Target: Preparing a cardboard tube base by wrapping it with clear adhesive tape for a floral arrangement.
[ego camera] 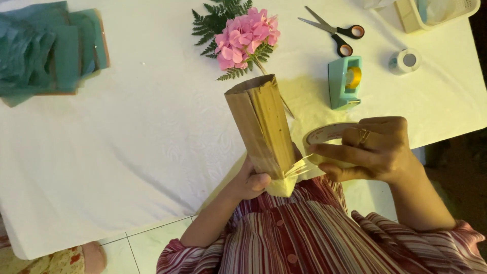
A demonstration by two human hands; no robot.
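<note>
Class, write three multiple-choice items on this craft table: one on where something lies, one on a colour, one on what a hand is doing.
1. Where do the scissors lie?
A. beyond the tape dispenser
B. on the floor
C. under the green paper

2. What colour are the flowers?
A. white
B. pink
C. blue

3. What does the right hand hold?
A. nothing
B. the scissors
C. a roll of tape

Key: 1 A, they rest on the white table past the dispenser. 2 B, pink blooms among ferns. 3 C, fingers grip the roll, its tape running to the brown paper wrap held by the left hand.
</note>
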